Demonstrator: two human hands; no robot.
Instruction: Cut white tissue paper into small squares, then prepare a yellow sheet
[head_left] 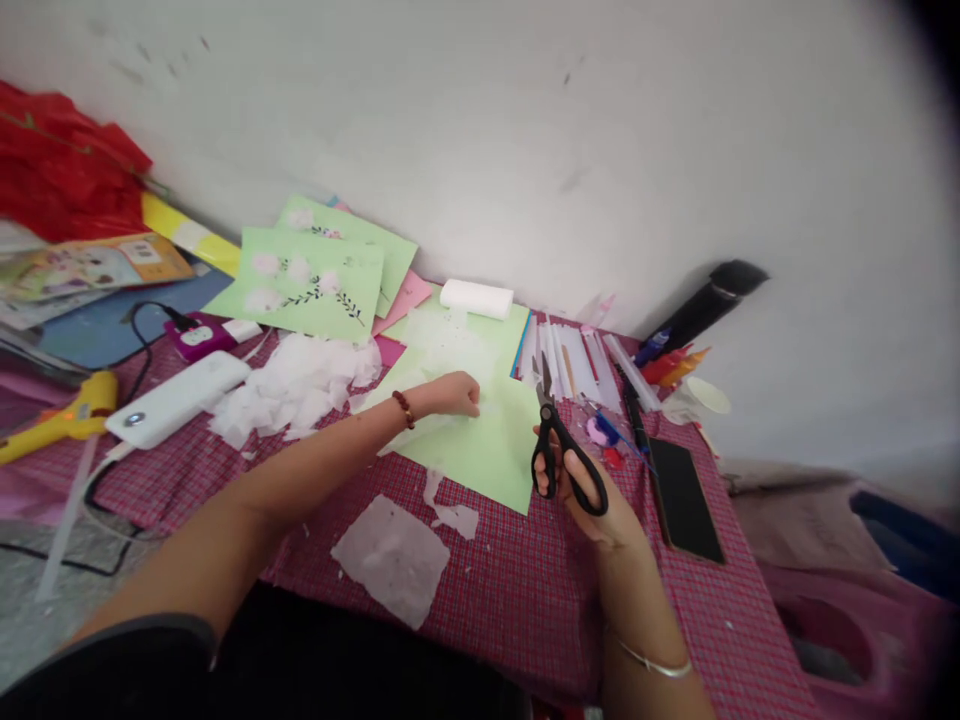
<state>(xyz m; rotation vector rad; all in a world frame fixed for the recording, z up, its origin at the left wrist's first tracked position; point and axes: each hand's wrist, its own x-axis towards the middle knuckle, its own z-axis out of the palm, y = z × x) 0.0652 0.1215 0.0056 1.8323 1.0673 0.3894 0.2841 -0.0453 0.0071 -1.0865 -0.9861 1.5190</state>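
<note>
My right hand holds black-handled scissors, with the fingers at the handle loops and the blades pointing up and away from me. Over the light green paper, my left hand is closed, its fingertips turned down; whatever they hold is hidden. Thin white tissue lies on the green paper just beyond that hand. Nearer to me on the table are a squarish tissue piece and a torn tissue scrap.
Left of the paper sits a heap of tissue pieces. A white power bank and a yellow glue gun lie farther left. Green sheets with flower pictures rest behind. A phone and pens lie at right.
</note>
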